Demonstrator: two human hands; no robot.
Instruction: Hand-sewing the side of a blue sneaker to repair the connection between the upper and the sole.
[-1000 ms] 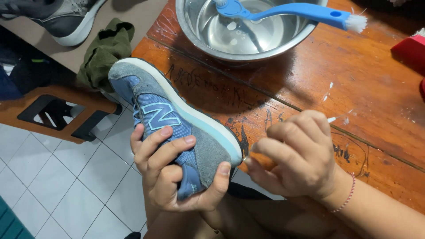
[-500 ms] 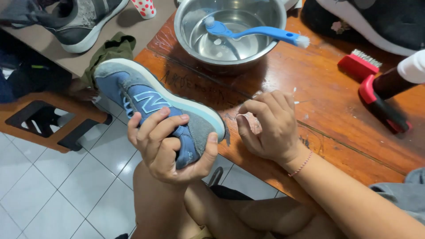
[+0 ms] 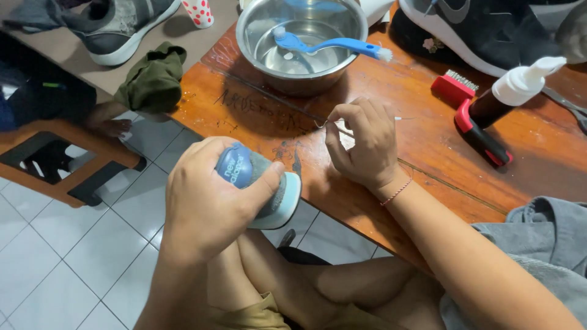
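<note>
My left hand [image 3: 205, 205] grips a blue sneaker [image 3: 263, 180] by its heel, end-on to me, just off the near edge of the brown wooden table [image 3: 428, 153]. Only the heel and pale sole rim show; the rest is hidden behind my hand. My right hand [image 3: 361, 143] hovers over the table with thumb and fingers pinched on a thin curved needle [image 3: 324, 124], its tip pointing left. Whether thread trails from it I cannot tell.
A steel bowl [image 3: 293, 46] with water and a blue brush [image 3: 330, 44] stands at the table's back. A red brush [image 3: 474, 116] and a white-capped bottle [image 3: 513, 88] lie to the right, dark shoes behind. A green cloth [image 3: 153, 76], a grey sneaker [image 3: 116, 27] and a wooden stool [image 3: 61, 159] are left.
My left hand has turned the sneaker from lying sideways to heel-on toward me and lowered it. My right hand has moved up over the table, pinching the needle.
</note>
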